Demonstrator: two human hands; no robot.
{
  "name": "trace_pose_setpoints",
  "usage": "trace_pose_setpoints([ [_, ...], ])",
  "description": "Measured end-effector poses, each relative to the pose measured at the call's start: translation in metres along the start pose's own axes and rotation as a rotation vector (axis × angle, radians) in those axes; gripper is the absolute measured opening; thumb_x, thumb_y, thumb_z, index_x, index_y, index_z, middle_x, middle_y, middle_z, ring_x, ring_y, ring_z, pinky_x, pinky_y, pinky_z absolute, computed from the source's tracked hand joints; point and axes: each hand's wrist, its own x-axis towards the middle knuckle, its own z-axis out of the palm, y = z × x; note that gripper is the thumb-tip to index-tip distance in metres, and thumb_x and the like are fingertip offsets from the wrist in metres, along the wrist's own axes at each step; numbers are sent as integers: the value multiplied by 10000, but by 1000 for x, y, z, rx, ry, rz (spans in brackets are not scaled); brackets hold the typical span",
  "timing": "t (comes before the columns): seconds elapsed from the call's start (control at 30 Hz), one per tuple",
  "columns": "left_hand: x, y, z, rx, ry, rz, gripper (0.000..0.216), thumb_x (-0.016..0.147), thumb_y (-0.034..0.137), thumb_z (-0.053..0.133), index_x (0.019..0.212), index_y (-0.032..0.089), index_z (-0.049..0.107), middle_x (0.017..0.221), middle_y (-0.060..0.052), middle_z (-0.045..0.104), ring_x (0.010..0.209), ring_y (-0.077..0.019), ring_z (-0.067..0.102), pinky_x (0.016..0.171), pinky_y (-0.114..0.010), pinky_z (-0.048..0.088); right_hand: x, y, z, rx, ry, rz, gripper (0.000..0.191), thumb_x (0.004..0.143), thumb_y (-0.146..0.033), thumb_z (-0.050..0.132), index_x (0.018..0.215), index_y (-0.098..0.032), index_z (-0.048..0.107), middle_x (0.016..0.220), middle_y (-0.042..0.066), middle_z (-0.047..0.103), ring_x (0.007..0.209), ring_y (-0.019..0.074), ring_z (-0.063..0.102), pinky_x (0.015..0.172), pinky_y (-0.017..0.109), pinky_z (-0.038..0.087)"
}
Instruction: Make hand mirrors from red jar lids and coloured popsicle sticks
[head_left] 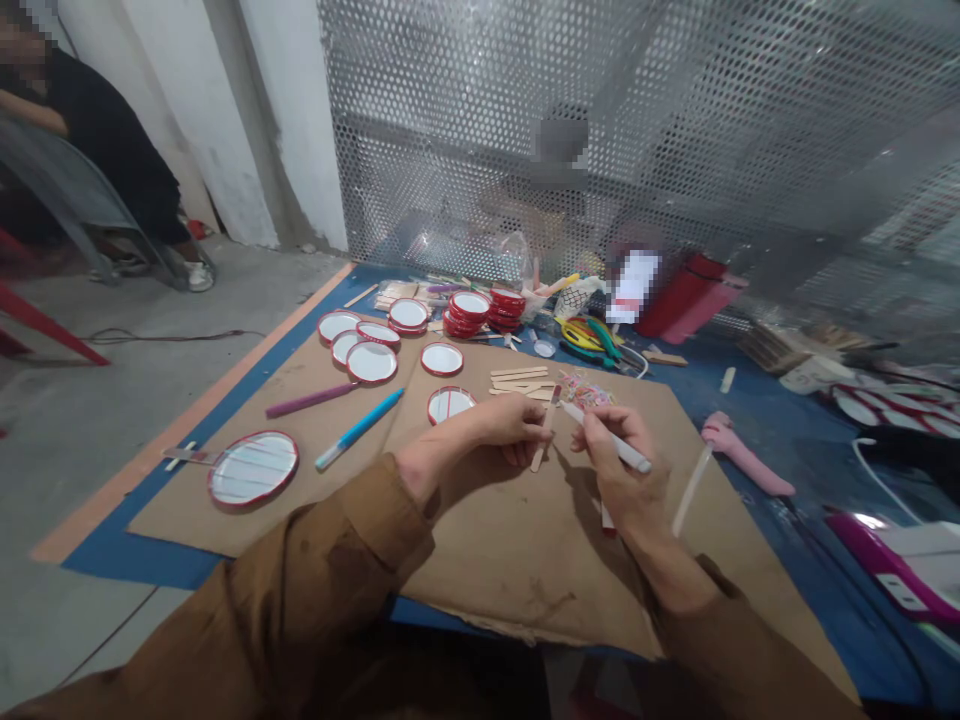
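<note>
My left hand [510, 425] is closed in a pinch on a wooden craft stick [545, 432] that it holds upright over the brown cardboard sheet [495, 540]. My right hand [619, 455] grips a white pen-like tool [611, 440] with its tip against the stick's upper end. Just beyond the hands lie a row of loose wooden sticks [521, 380] and a small heap of coloured rubber bands [586, 390]. A red-rimmed round mirror [450, 403] lies to the left of my left hand.
Several red-rimmed mirrors [371, 360] and a red stack [487, 310] lie at the far left; a larger one [253, 467] is nearer. A blue pen [358, 430], purple stick [309, 400] and pink glue gun [742, 455] lie around. A perforated metal wall [637, 150] stands behind. A seated person [97, 130] is far left.
</note>
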Motion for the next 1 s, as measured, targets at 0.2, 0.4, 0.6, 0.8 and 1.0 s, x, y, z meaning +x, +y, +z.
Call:
trace_pose_setpoints([
  [0.2,1,-1,0,-37,-4,-2,249,925,212,512,686,166,457,479,57,564,403,-65,546,475,-168,458,0,1,0,5,-25,-12,214,880,-413,593,894,-200,612,683,-4,645,593,152,604,576,274,469],
  [0.4,1,-3,-1,-73,-4,10,246,915,228,556,690,159,484,482,56,565,402,-62,547,471,-163,452,0,3,1,11,-14,-5,211,873,-410,604,912,-202,614,691,-1,652,604,155,617,582,279,477],
  [0.6,0,-2,-1,-67,-2,-2,218,911,229,546,711,159,491,504,36,578,426,-82,559,491,-197,468,0,2,1,4,-24,-16,211,885,-408,591,909,-199,610,689,0,649,605,154,615,576,272,470],
  [0.8,-1,1,0,-14,-3,2,222,916,206,506,702,166,466,495,55,557,431,-81,549,504,-201,474,1,0,0,-1,-37,-52,174,888,-372,576,887,-200,602,680,-9,636,590,146,601,579,272,467],
  [1.0,0,-1,-2,36,5,22,200,892,172,511,696,171,472,509,45,569,436,-93,557,489,-202,466,1,-3,0,-37,-30,-74,150,874,-347,579,847,-202,610,658,-13,632,578,146,590,568,268,457],
])
